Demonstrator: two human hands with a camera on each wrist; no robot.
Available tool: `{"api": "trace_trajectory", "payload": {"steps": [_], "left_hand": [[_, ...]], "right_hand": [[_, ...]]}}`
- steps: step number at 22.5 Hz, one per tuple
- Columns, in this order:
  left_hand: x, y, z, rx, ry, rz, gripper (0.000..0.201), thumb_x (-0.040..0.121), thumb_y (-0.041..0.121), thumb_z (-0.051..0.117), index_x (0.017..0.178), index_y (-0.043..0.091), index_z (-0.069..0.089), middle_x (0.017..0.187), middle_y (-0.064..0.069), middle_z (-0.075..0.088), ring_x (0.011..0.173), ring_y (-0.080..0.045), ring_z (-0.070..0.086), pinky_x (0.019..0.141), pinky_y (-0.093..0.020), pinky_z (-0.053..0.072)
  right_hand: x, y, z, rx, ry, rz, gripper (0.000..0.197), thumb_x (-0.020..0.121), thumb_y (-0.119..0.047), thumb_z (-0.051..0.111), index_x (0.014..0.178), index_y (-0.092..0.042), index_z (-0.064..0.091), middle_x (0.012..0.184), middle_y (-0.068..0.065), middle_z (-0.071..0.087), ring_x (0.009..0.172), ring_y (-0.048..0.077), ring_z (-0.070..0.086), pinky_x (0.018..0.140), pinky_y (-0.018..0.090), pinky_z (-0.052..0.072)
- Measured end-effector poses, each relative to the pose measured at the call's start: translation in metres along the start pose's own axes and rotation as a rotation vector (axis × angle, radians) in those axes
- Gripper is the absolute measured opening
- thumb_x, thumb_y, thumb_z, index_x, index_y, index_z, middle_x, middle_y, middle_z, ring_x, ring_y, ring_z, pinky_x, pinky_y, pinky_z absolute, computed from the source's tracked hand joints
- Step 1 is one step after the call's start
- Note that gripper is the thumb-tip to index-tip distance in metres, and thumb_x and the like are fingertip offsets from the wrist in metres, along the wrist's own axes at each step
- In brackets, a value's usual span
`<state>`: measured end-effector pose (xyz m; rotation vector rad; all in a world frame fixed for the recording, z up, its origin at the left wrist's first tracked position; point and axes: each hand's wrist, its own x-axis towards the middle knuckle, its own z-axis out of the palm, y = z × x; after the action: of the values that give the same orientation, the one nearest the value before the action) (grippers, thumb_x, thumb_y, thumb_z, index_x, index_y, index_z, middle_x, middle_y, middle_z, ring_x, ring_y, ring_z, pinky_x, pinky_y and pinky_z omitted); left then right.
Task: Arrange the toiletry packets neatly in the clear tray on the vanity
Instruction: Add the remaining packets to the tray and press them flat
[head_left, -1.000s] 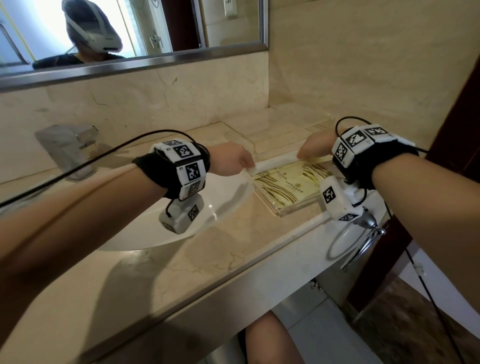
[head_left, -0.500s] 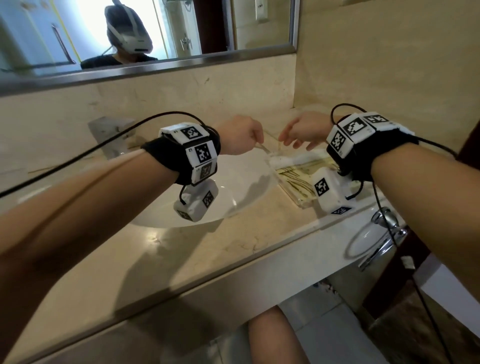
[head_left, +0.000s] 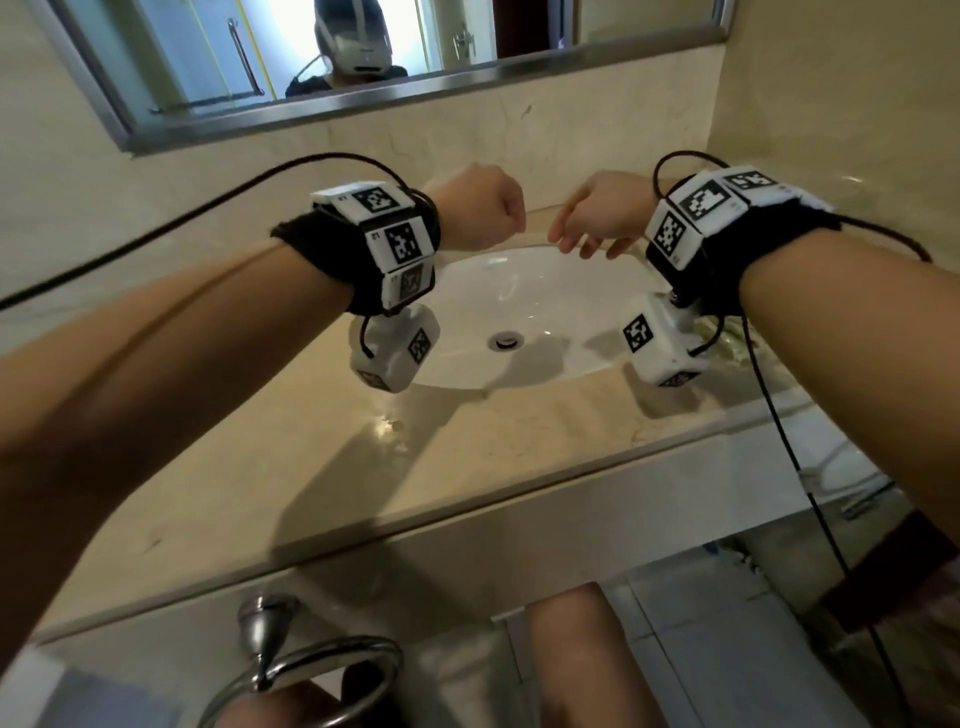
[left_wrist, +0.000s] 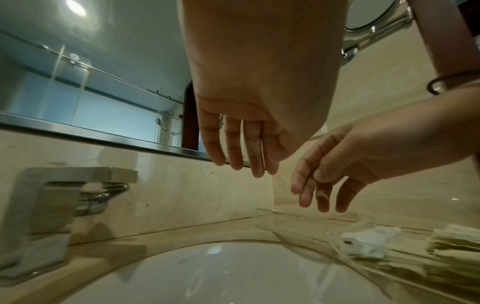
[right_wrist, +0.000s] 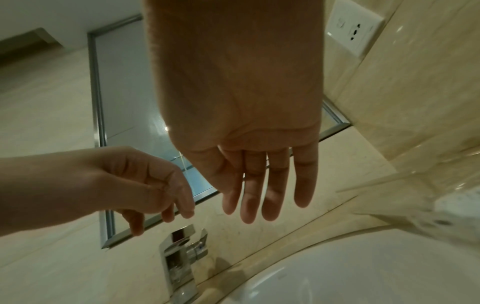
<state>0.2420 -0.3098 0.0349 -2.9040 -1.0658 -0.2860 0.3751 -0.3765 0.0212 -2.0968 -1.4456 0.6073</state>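
Both hands hang in the air above the white basin (head_left: 519, 312), and neither holds anything. The left hand (head_left: 475, 208) looks loosely closed in the head view, but the left wrist view shows its fingers (left_wrist: 233, 148) extended and relaxed, with nothing between them. The right hand (head_left: 605, 215) has its fingers (right_wrist: 272, 185) straight, slightly spread and released. The clear tray (left_wrist: 369, 265) sits on the desk (head_left: 415, 467) just to the right of the basin, below and to the right of the right hand. It contains a stack of patterned toiletry packets (left_wrist: 457, 253) and one crumpled white packet (left_wrist: 369, 242) lying beside the stack at the end nearer the basin. In the head view the tray is almost wholly hidden behind the right wrist camera. The white packet appears not to lie square with the stack, so the arrangement is judged unfinished, although blur prevents a firm reading. The main hazard is the tray's position at the rim of the basin: a sideways push during the next reach could slide the smooth tray across the polished stone or tip a packet into the bowl. A further hazard is the trailing wrist cable (head_left: 779, 415), which could catch the tray's edge when the right arm descends. The transparent walls are hard to see and easy to knock.
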Motion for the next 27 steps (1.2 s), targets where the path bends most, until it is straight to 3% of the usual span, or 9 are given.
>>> {"api": "trace_trajectory", "payload": {"steps": [4,10,15,19,21,23,27], "left_hand": [[-0.024,-0.037,-0.007,-0.024,0.033,-0.070,0.029,0.091,0.018,0.047,0.110,0.015,0.069,0.120,-0.002,0.065,0.113,-0.021,0.057,0.092,-0.029,0.043],[-0.057,-0.104,-0.018,-0.043,0.042,-0.197,0.025,0.089,0.019,0.052,0.105,0.015,0.071,0.115,-0.006,0.068,0.109,-0.025,0.060,0.097,-0.037,0.047],[-0.087,-0.149,-0.021,0.024,-0.006,-0.319,0.031,0.092,0.012,0.047,0.115,0.004,0.066,0.121,-0.015,0.064,0.113,-0.031,0.056,0.081,-0.026,0.037],[-0.101,-0.184,-0.018,0.029,-0.061,-0.406,0.032,0.093,0.010,0.047,0.121,0.002,0.062,0.126,-0.015,0.061,0.117,-0.031,0.054,0.085,-0.028,0.038],[-0.105,-0.205,-0.015,0.039,-0.081,-0.447,0.033,0.093,0.008,0.047,0.123,0.001,0.060,0.127,-0.016,0.059,0.118,-0.032,0.053,0.091,-0.032,0.041],[-0.108,-0.222,-0.010,0.046,-0.109,-0.465,0.034,0.093,0.008,0.048,0.124,0.001,0.058,0.129,-0.017,0.058,0.120,-0.032,0.052,0.096,-0.036,0.042],[-0.105,-0.261,0.012,0.074,-0.234,-0.535,0.045,0.093,0.017,0.053,0.136,0.005,0.045,0.141,-0.015,0.046,0.128,-0.032,0.045,0.103,-0.036,0.037]], "right_hand": [[0.003,-0.031,0.033,-0.024,-0.024,-0.051,0.028,0.091,-0.014,0.051,0.112,-0.004,0.066,0.097,0.004,0.065,0.081,0.019,0.057,0.061,0.023,0.042],[0.009,-0.085,0.072,-0.075,-0.096,-0.122,0.032,0.093,-0.014,0.048,0.119,0.001,0.061,0.098,0.006,0.062,0.062,0.013,0.051,0.060,0.024,0.041],[0.020,-0.117,0.108,-0.155,-0.145,-0.161,0.033,0.095,-0.012,0.049,0.123,0.002,0.058,0.101,0.009,0.062,0.059,0.012,0.047,0.055,0.022,0.040],[0.037,-0.135,0.130,-0.193,-0.168,-0.179,0.033,0.095,-0.014,0.051,0.123,0.002,0.059,0.116,0.012,0.066,0.059,0.011,0.048,0.048,0.019,0.044],[0.046,-0.147,0.140,-0.216,-0.181,-0.198,0.033,0.094,-0.017,0.052,0.121,0.000,0.061,0.116,0.009,0.066,0.063,0.013,0.051,0.049,0.020,0.046],[0.056,-0.155,0.149,-0.251,-0.200,-0.216,0.033,0.094,-0.019,0.052,0.120,-0.002,0.062,0.120,0.008,0.066,0.077,0.016,0.056,0.059,0.023,0.046],[0.077,-0.172,0.171,-0.429,-0.179,-0.269,0.035,0.091,-0.015,0.055,0.124,-0.003,0.060,0.121,0.012,0.062,0.093,0.021,0.053,0.068,0.027,0.046]]}}
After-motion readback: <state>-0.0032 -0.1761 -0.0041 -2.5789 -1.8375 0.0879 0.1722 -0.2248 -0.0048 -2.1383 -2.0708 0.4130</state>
